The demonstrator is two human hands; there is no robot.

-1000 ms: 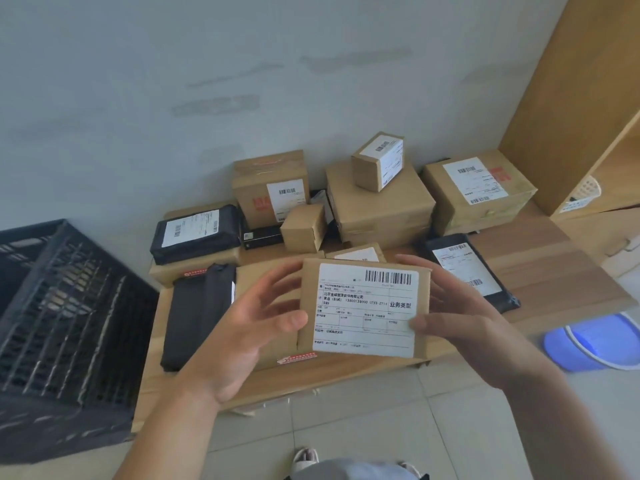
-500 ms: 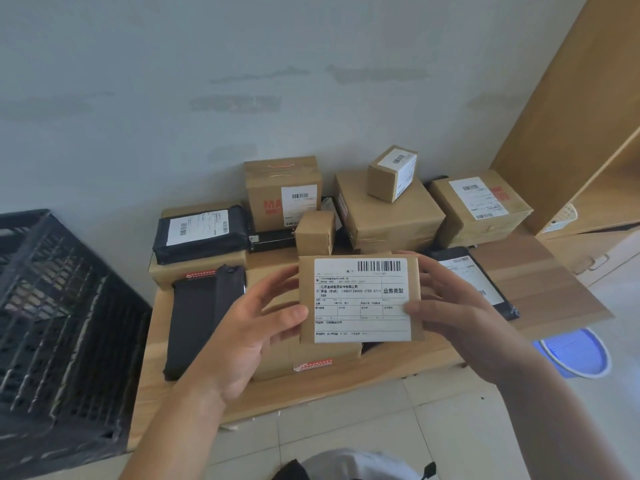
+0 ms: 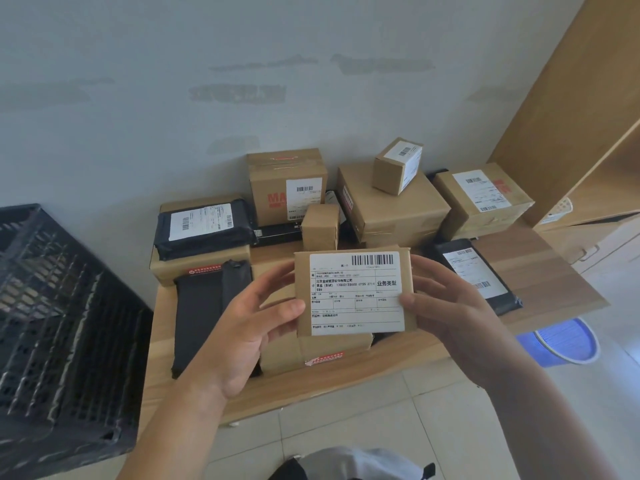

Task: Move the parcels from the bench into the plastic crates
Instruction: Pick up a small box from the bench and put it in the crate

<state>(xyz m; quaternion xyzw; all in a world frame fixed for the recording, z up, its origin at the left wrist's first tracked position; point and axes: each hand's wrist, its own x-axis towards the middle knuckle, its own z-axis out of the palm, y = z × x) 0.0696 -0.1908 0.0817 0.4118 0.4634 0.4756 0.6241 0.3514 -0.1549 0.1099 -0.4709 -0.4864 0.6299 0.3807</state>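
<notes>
You've got a flat brown cardboard parcel (image 3: 353,292) held up w/ both hands, above the tabletop (image 3: 540,271), label side facing you. White shipping label covers most of its front: barcode top right, printed text in ruled boxes below. Your left hand (image 3: 242,327) grips its left edge, thumb on the front, fingers behind. Your right hand (image 3: 446,306) grips the right edge the same way, thumb tip on the label. Other parcels sit on the tabletop behind it: brown boxes along the wall, black poly bags w/ white labels left & right. Black plastic crate (image 3: 62,327) stands just left of the tabletop.
</notes>
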